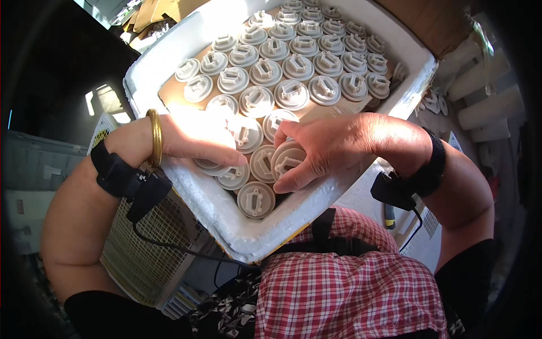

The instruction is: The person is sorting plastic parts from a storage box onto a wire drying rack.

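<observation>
Rows of round white plastic caps [256,101], each with a raised rectangular frame in its middle, lie in a white foam box [237,229]. My right hand [330,150] is closed on one cap [289,161] near the box's front right wall, thumb and fingers at its rim. My left hand [197,138] reaches over the front left wall, low above the caps. Its thumb is stretched out across the caps, apart from the other fingers, which bright sunlight washes out. A single cap [256,199] sits in the near corner, below both hands.
Brown cardboard [333,110] shows beneath the top layer of caps. A yellow mesh crate [144,231] stands below left. White rolls or tubes [491,107] are stacked at the right. A black cable [186,248] runs from the left wrist device across my front.
</observation>
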`<control>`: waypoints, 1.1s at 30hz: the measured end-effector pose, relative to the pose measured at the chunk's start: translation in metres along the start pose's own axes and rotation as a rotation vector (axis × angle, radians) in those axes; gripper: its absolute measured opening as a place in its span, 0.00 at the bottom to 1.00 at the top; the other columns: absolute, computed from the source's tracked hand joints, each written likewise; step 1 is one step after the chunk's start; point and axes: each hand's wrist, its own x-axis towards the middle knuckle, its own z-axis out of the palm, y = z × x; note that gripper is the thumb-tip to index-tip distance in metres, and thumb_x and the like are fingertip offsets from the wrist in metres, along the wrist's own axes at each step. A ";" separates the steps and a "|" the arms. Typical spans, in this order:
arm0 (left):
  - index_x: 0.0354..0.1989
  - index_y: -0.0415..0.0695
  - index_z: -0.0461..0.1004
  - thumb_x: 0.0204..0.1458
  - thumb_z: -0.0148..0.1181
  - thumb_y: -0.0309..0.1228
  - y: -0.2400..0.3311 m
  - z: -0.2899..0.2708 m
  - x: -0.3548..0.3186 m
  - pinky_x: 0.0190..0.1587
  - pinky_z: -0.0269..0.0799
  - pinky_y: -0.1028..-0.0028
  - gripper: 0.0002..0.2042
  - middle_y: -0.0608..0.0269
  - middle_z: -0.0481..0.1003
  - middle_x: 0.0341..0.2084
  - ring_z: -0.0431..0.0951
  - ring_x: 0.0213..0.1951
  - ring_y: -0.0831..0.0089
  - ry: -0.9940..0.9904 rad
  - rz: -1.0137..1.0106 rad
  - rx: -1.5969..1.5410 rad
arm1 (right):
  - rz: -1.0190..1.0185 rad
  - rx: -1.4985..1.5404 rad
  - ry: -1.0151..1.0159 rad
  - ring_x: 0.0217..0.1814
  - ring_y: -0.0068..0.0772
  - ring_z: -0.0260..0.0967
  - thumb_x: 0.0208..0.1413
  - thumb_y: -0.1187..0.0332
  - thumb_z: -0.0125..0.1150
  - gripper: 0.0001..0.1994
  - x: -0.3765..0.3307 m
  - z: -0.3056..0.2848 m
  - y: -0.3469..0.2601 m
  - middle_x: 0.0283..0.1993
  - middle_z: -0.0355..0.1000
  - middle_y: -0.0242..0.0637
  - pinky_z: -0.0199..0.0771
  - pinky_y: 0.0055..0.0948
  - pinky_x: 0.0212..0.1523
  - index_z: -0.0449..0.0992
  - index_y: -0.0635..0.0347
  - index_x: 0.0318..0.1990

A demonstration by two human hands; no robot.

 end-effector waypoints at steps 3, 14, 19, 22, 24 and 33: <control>0.45 0.42 0.79 0.43 0.66 0.59 0.006 0.005 -0.005 0.43 0.73 0.71 0.32 0.58 0.79 0.42 0.78 0.40 0.71 0.054 -0.085 -0.049 | -0.052 0.115 -0.030 0.50 0.41 0.74 0.43 0.39 0.68 0.41 0.004 0.002 0.006 0.48 0.75 0.49 0.71 0.33 0.50 0.68 0.63 0.57; 0.55 0.37 0.66 0.60 0.49 0.30 -0.042 -0.009 -0.001 0.52 0.75 0.61 0.16 0.54 0.74 0.48 0.76 0.48 0.63 -0.056 0.311 -1.169 | -0.132 0.735 -0.009 0.53 0.39 0.72 0.52 0.35 0.57 0.37 0.002 -0.008 0.027 0.52 0.73 0.44 0.76 0.41 0.47 0.71 0.59 0.56; 0.57 0.37 0.65 0.62 0.49 0.36 -0.048 0.006 0.008 0.52 0.73 0.49 0.19 0.49 0.71 0.51 0.74 0.51 0.59 0.074 0.083 -1.333 | -0.040 0.806 -0.188 0.57 0.41 0.70 0.57 0.37 0.52 0.35 0.022 -0.004 0.025 0.56 0.71 0.46 0.75 0.47 0.48 0.68 0.60 0.59; 0.58 0.43 0.68 0.62 0.51 0.42 -0.032 0.007 0.001 0.46 0.77 0.53 0.21 0.56 0.73 0.50 0.76 0.49 0.61 -0.024 -0.038 -0.969 | -0.055 0.859 -0.204 0.56 0.42 0.70 0.57 0.38 0.54 0.35 0.026 0.003 0.022 0.56 0.71 0.45 0.74 0.47 0.50 0.67 0.58 0.61; 0.56 0.42 0.69 0.62 0.52 0.43 -0.022 0.011 0.001 0.46 0.78 0.54 0.21 0.55 0.73 0.50 0.77 0.48 0.60 -0.003 -0.035 -0.966 | -0.150 1.031 -0.216 0.56 0.42 0.70 0.57 0.42 0.57 0.34 0.028 0.013 0.021 0.56 0.70 0.44 0.74 0.48 0.52 0.65 0.57 0.63; 0.61 0.41 0.63 0.61 0.52 0.40 -0.014 0.013 0.010 0.53 0.72 0.48 0.23 0.51 0.69 0.56 0.73 0.54 0.58 0.010 -0.176 -0.861 | -0.205 1.055 -0.142 0.60 0.42 0.67 0.52 0.44 0.65 0.35 0.023 0.015 0.029 0.60 0.69 0.43 0.69 0.46 0.58 0.66 0.54 0.63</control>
